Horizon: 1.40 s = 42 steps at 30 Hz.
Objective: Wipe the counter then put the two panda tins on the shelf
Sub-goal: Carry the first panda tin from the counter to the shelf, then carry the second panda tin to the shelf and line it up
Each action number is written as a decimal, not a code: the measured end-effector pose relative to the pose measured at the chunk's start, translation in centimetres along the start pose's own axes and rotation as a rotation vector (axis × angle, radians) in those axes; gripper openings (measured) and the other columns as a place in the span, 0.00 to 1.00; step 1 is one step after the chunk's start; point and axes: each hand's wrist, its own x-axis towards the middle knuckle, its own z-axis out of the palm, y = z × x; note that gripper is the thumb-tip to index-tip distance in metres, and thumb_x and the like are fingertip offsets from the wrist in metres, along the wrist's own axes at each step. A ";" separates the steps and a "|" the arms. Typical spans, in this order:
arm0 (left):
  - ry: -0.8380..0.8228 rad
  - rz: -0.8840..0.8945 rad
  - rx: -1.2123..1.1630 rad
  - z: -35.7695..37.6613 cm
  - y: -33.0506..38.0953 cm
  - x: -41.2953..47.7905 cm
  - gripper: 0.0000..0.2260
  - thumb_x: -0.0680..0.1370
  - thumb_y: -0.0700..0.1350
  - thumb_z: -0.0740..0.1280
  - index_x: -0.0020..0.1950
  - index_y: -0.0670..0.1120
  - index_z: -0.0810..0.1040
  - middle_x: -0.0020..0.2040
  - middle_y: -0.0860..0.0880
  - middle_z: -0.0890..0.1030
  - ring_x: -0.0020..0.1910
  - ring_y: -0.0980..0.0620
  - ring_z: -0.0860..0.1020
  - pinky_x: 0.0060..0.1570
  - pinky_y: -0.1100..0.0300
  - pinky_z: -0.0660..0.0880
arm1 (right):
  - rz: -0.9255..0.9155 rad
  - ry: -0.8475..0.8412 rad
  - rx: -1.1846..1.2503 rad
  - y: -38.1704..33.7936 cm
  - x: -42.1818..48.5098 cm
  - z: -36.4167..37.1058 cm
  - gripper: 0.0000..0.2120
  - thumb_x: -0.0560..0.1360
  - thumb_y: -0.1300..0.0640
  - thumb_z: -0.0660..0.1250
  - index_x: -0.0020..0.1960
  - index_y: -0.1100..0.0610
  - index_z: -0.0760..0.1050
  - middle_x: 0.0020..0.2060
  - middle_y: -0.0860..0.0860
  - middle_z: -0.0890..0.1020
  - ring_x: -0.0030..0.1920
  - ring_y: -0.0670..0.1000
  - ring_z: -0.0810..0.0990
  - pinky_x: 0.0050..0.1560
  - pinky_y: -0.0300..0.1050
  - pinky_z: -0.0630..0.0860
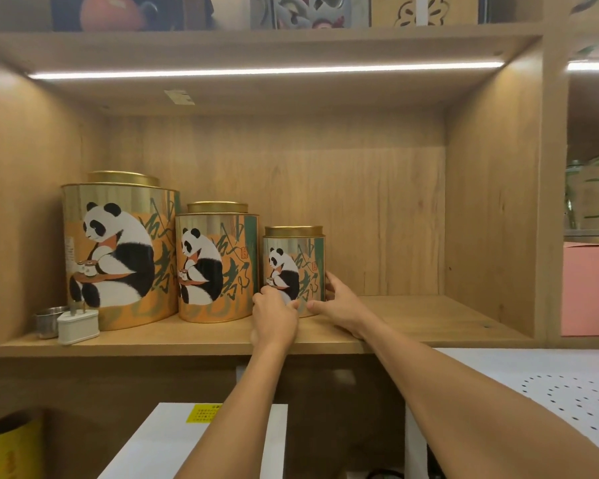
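Note:
Three panda tins with gold lids stand in a row on the wooden shelf (412, 319): a large tin (118, 250) at the left, a medium tin (216, 262) beside it, and a small tin (294, 264) to the right. My left hand (275, 314) presses on the small tin's lower front left. On the tin's lower right side rests my right hand (339, 304), fingers wrapped around it. The small tin stands upright on the shelf board, close to the medium tin.
A white plug adapter (78, 326) and a small metal cup (49, 319) sit at the shelf's front left. Glass jars (591, 198) and a pink box (590, 288) fill the right compartment. Below are a white box (159, 440) and a perforated white panel (550, 385).

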 end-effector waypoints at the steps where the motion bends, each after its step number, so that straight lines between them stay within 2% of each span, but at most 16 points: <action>1: 0.002 0.000 -0.002 0.1 0.0 0.0 0.19 0.78 0.47 0.69 0.64 0.39 0.70 0.63 0.40 0.74 0.60 0.42 0.77 0.54 0.54 0.74 | 0.002 0.000 0.007 0.1 0.1 0.0 0.41 0.74 0.60 0.73 0.80 0.49 0.55 0.73 0.52 0.72 0.64 0.48 0.72 0.66 0.50 0.71; 4: 0.025 -0.004 -0.023 0.1 0.1 0.2 0.21 0.77 0.45 0.71 0.64 0.39 0.69 0.62 0.39 0.75 0.60 0.41 0.77 0.54 0.53 0.75 | 0.019 0.005 0.025 0.2 0.2 -0.1 0.39 0.75 0.60 0.73 0.79 0.53 0.57 0.73 0.53 0.72 0.60 0.45 0.70 0.63 0.46 0.70; 9: 0.058 -0.003 -0.012 -0.9 -0.6 -0.3 0.20 0.73 0.37 0.71 0.62 0.40 0.69 0.58 0.40 0.77 0.57 0.42 0.78 0.54 0.50 0.79 | 0.103 0.048 -0.046 -0.5 -1.1 -0.6 0.32 0.76 0.58 0.72 0.76 0.58 0.63 0.72 0.55 0.73 0.70 0.54 0.72 0.68 0.50 0.70; 11: 0.000 0.021 0.023 -2.2 -1.0 -0.8 0.16 0.74 0.36 0.71 0.59 0.42 0.73 0.57 0.43 0.78 0.56 0.44 0.77 0.55 0.50 0.79 | 0.140 0.054 -0.128 -1.0 -2.3 -1.4 0.25 0.77 0.57 0.70 0.72 0.58 0.69 0.69 0.56 0.75 0.68 0.54 0.74 0.68 0.50 0.71; 14: -0.107 0.111 0.112 -5.6 -1.6 -3.0 0.14 0.76 0.37 0.68 0.61 0.45 0.77 0.59 0.45 0.79 0.57 0.47 0.77 0.58 0.51 0.78 | 0.162 -0.052 -0.273 -2.5 -5.4 -3.1 0.15 0.80 0.56 0.67 0.66 0.56 0.77 0.66 0.54 0.78 0.62 0.52 0.77 0.60 0.45 0.76; 17: -0.118 0.170 0.279 -11.5 -0.9 -6.6 0.09 0.78 0.41 0.65 0.56 0.47 0.80 0.53 0.47 0.81 0.50 0.49 0.80 0.51 0.50 0.81 | 0.115 -0.195 -0.411 -5.3 -10.1 -5.1 0.14 0.81 0.53 0.65 0.64 0.56 0.79 0.63 0.54 0.80 0.57 0.51 0.79 0.51 0.40 0.75; 20: -0.070 0.243 0.525 -18.1 0.4 -12.5 0.08 0.79 0.48 0.62 0.50 0.49 0.79 0.44 0.49 0.82 0.40 0.50 0.79 0.36 0.58 0.74 | -0.029 -0.284 -0.454 -8.8 -15.7 -6.6 0.15 0.81 0.50 0.64 0.61 0.58 0.80 0.55 0.55 0.84 0.54 0.54 0.83 0.52 0.44 0.80; 23: 0.008 0.271 0.629 -24.0 1.4 -21.5 0.12 0.80 0.53 0.60 0.41 0.51 0.78 0.36 0.52 0.81 0.34 0.53 0.77 0.32 0.59 0.67 | -0.350 -0.231 -0.458 -11.4 -22.7 -7.0 0.14 0.80 0.47 0.63 0.48 0.55 0.82 0.44 0.52 0.85 0.48 0.51 0.83 0.53 0.49 0.80; 26: 0.043 0.249 0.738 -28.6 1.8 -32.0 0.13 0.80 0.55 0.60 0.39 0.52 0.76 0.33 0.53 0.78 0.34 0.51 0.77 0.35 0.55 0.73 | -0.617 -0.234 -0.244 -12.8 -31.2 -6.0 0.20 0.82 0.45 0.61 0.32 0.46 0.76 0.29 0.44 0.80 0.33 0.41 0.78 0.41 0.37 0.74; 27: 0.036 0.248 0.785 -29.8 1.8 -35.4 0.13 0.79 0.54 0.60 0.38 0.51 0.76 0.33 0.54 0.78 0.33 0.51 0.77 0.33 0.56 0.72 | -0.662 -0.251 -0.177 -12.7 -33.9 -5.4 0.22 0.82 0.44 0.60 0.30 0.47 0.73 0.26 0.45 0.77 0.30 0.42 0.76 0.37 0.36 0.72; 29: 0.011 0.230 0.882 -32.2 1.6 -41.9 0.14 0.79 0.54 0.59 0.36 0.52 0.75 0.31 0.54 0.77 0.30 0.53 0.75 0.26 0.61 0.66 | -0.710 -0.286 -0.063 -11.7 -39.0 -3.5 0.25 0.82 0.42 0.58 0.29 0.52 0.70 0.25 0.49 0.74 0.27 0.46 0.72 0.33 0.43 0.69; 32: 0.015 0.109 1.012 -35.7 -0.4 -50.9 0.14 0.79 0.53 0.58 0.36 0.50 0.75 0.31 0.52 0.77 0.29 0.50 0.77 0.24 0.59 0.63 | -0.713 -0.381 0.095 -9.1 -45.9 0.8 0.25 0.82 0.43 0.58 0.28 0.52 0.68 0.23 0.48 0.72 0.25 0.49 0.70 0.29 0.48 0.66; 35: 0.049 -0.122 1.039 -39.1 -3.7 -60.3 0.13 0.79 0.51 0.61 0.36 0.50 0.76 0.31 0.52 0.78 0.29 0.48 0.78 0.27 0.57 0.67 | -0.731 -0.490 0.037 -7.0 -52.5 7.0 0.23 0.82 0.43 0.57 0.32 0.54 0.71 0.26 0.47 0.73 0.28 0.48 0.72 0.31 0.49 0.69; 38: 0.069 -0.401 1.062 -42.8 -7.2 -70.5 0.11 0.78 0.49 0.63 0.39 0.48 0.80 0.34 0.49 0.81 0.33 0.44 0.81 0.32 0.53 0.73 | -0.810 -0.760 -0.116 -7.1 -59.4 13.8 0.15 0.81 0.39 0.56 0.46 0.47 0.75 0.38 0.43 0.77 0.40 0.42 0.74 0.40 0.42 0.74; 40: 0.072 -0.583 1.072 -45.3 -9.0 -77.6 0.05 0.77 0.46 0.68 0.44 0.48 0.82 0.37 0.49 0.82 0.36 0.46 0.82 0.34 0.54 0.74 | -0.880 -0.991 -0.118 -7.7 -64.2 18.3 0.17 0.81 0.38 0.56 0.58 0.46 0.76 0.50 0.43 0.79 0.50 0.42 0.76 0.50 0.41 0.75; 42: 0.076 -0.795 1.074 -47.7 -10.2 -85.1 0.04 0.77 0.46 0.68 0.49 0.49 0.82 0.41 0.50 0.84 0.39 0.49 0.82 0.36 0.56 0.72 | -0.955 -1.177 -0.093 -9.2 -69.6 22.8 0.20 0.81 0.37 0.56 0.65 0.46 0.74 0.60 0.45 0.79 0.60 0.45 0.75 0.58 0.42 0.75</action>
